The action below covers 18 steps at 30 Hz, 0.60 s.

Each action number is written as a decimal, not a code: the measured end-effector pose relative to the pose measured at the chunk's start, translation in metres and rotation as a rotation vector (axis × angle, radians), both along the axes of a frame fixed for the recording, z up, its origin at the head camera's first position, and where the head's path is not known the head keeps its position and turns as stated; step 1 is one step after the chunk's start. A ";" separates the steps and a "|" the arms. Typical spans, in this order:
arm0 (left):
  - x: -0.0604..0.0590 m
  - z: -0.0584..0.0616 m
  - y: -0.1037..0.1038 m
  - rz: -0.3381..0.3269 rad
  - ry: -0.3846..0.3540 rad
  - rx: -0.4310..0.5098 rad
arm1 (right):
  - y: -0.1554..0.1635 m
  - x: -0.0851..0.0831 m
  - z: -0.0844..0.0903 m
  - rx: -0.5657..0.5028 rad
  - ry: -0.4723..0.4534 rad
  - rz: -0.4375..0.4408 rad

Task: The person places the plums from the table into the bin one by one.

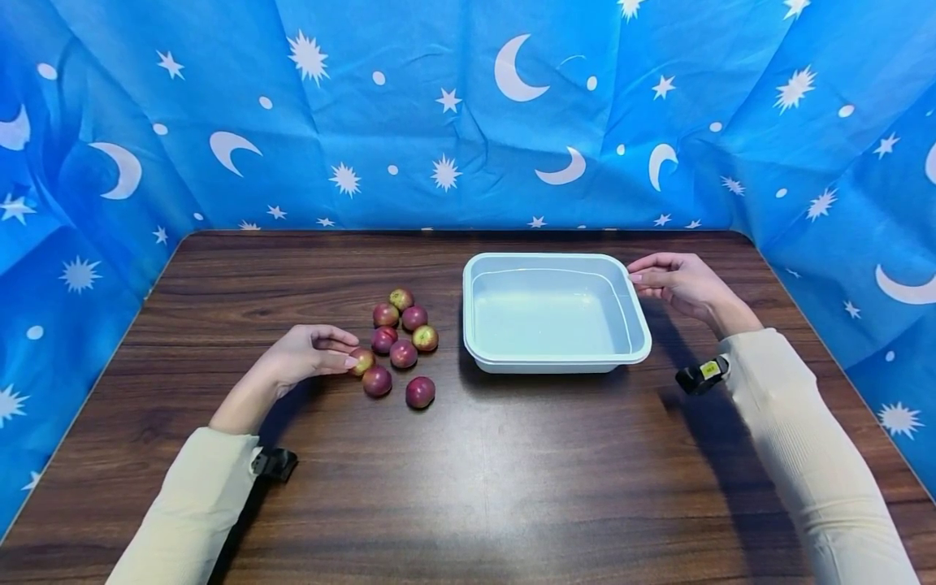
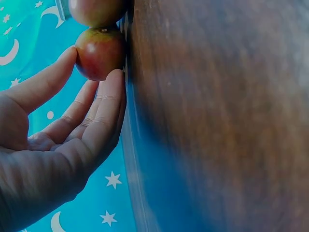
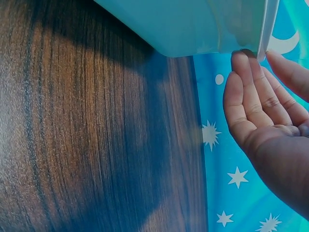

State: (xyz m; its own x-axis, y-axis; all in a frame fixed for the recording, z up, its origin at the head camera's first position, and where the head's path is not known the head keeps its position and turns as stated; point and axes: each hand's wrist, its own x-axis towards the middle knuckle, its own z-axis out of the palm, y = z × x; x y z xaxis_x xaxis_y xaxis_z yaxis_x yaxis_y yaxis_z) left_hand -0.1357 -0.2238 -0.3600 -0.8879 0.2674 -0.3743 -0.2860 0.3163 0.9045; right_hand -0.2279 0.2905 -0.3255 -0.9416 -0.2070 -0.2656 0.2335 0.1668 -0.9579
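Note:
Several small red-and-yellow fruits (image 1: 400, 341) lie in a cluster left of centre on the dark wooden table (image 1: 468, 471). My left hand (image 1: 351, 353) pinches the leftmost fruit (image 1: 361, 361) of the cluster. The left wrist view shows that fruit (image 2: 99, 52) between thumb and fingers (image 2: 108, 96) of the left hand (image 2: 91, 65), on the table, with another fruit (image 2: 96, 9) just behind it. A pale blue tray (image 1: 636, 313) stands right of the fruits with nothing in it. My right hand (image 1: 634, 272) holds its far right corner. In the right wrist view the right hand (image 3: 258, 55) has the tray's rim (image 3: 268, 24) between fingertips and thumb.
Blue cloth with white moons and stars (image 1: 468, 122) walls in the table at the back and both sides. A small black device is strapped at each wrist (image 1: 274, 463) (image 1: 702, 375). Bare tabletop stretches across the front.

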 end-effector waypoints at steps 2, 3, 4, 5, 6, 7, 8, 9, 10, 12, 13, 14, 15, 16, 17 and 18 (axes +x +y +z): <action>0.000 0.001 -0.002 0.009 -0.002 -0.005 | 0.000 0.000 0.000 -0.006 -0.003 0.001; 0.000 0.002 -0.003 0.012 -0.001 -0.011 | 0.000 0.000 0.000 -0.009 -0.005 0.001; 0.000 0.003 -0.004 0.015 -0.004 -0.010 | 0.000 -0.001 0.000 -0.014 -0.007 0.002; 0.000 0.004 -0.005 0.019 -0.006 -0.010 | 0.001 -0.001 0.000 -0.017 -0.009 0.000; -0.001 0.004 -0.006 0.021 -0.005 -0.016 | 0.001 -0.001 0.000 -0.015 -0.009 0.000; -0.001 0.005 -0.007 0.026 -0.008 -0.017 | 0.001 -0.001 0.000 -0.016 -0.009 0.001; -0.001 0.005 -0.008 0.029 -0.008 -0.020 | 0.001 -0.001 0.000 -0.014 -0.009 0.001; -0.002 0.005 -0.009 0.031 -0.007 -0.021 | 0.001 -0.001 0.000 -0.014 -0.009 0.001; -0.002 0.005 -0.011 0.034 -0.006 -0.022 | 0.001 -0.001 0.000 -0.012 -0.010 0.001; -0.003 0.005 -0.014 0.040 0.001 -0.023 | 0.001 -0.001 0.000 -0.008 -0.011 0.001; -0.003 0.005 -0.015 0.044 0.005 -0.023 | 0.001 -0.001 0.000 -0.010 -0.013 0.000; -0.004 0.006 -0.016 0.048 0.012 -0.024 | 0.001 -0.001 0.000 -0.009 -0.015 0.001; -0.004 0.006 -0.018 0.051 0.019 -0.026 | 0.001 -0.001 0.000 -0.008 -0.015 0.001; -0.005 0.007 -0.019 0.056 0.024 -0.035 | 0.001 -0.001 0.000 -0.008 -0.015 0.002; -0.006 0.008 -0.020 0.064 0.026 -0.037 | 0.001 -0.001 0.000 -0.007 -0.016 0.001; -0.006 0.009 -0.021 0.071 0.028 -0.043 | 0.001 -0.001 0.000 -0.007 -0.016 0.000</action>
